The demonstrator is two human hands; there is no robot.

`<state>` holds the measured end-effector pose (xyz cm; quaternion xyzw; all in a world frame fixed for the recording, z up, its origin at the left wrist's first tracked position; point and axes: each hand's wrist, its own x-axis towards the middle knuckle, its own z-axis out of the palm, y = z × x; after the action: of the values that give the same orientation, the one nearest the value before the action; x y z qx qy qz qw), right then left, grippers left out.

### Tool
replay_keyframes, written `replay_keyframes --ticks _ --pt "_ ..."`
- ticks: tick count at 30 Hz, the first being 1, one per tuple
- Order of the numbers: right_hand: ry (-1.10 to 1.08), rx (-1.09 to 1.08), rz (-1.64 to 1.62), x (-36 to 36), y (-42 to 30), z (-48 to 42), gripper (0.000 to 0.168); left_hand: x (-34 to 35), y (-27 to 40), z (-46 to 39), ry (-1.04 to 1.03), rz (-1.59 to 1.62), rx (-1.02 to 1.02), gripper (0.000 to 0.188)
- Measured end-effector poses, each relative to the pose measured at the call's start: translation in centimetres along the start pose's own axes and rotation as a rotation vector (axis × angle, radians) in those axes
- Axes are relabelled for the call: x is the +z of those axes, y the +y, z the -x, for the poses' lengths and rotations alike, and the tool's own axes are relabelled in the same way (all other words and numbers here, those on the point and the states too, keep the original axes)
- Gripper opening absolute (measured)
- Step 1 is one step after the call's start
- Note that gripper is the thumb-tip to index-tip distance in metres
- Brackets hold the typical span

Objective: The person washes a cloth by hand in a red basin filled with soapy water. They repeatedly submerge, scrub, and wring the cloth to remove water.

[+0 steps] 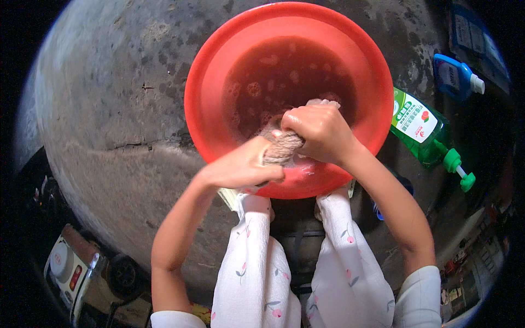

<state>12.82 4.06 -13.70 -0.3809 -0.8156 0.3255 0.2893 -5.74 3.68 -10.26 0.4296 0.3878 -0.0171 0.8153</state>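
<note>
A twisted, wet grey-brown cloth (285,148) is stretched between my two hands, over the near part of a red plastic basin (197,94). My left hand (242,160) grips the lower-left end, its thumb side towards me. The other end is in the fist of my right hand (322,129), with a pale bit of it showing beyond the knuckles. Murky brownish water (287,78) with patches of foam fills the bottom of the basin. My fingers hide parts of the cloth.
On the concrete floor (123,110), right of the basin, lie a green pump bottle (426,129) bearing writing and a blue bottle (453,78) with a white cap. My legs in white flowered trousers (254,246) flank the near side. A toy vehicle (74,266) is at lower left.
</note>
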Motion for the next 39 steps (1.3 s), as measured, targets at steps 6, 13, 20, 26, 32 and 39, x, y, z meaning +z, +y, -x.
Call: replay_keyframes --ticks 6,13,20,26,32,39 --pt "-0.366 0.476 0.014 -2.1 -0.8 0.3 0.015 0.0 3.2 1.0 0.448 -1.081 0.12 0.039" --pt "-0.638 0.606 -0.762 -3.1 -3.5 -2.2 0.024 1.8 -0.2 -0.6 0.847 -1.509 0.811 0.023" --pt "-0.521 0.249 0.375 -0.7 -2.3 -1.4 0.013 1.4 0.7 -1.4 0.495 -1.001 0.087 0.014" --pt "-0.191 -0.226 0.381 -0.1 0.6 -0.6 0.013 3.4 0.9 -1.5 0.048 0.602 -0.195 0.016" --pt "0.12 -0.31 0.236 0.1 0.9 0.1 0.02 5.6 0.8 -1.7 -0.1 1.064 -0.13 0.028" --pt "0.392 -0.192 0.182 0.4 1.0 2.0 0.027 7.7 1.1 -2.6 -0.294 1.349 -0.104 0.037"
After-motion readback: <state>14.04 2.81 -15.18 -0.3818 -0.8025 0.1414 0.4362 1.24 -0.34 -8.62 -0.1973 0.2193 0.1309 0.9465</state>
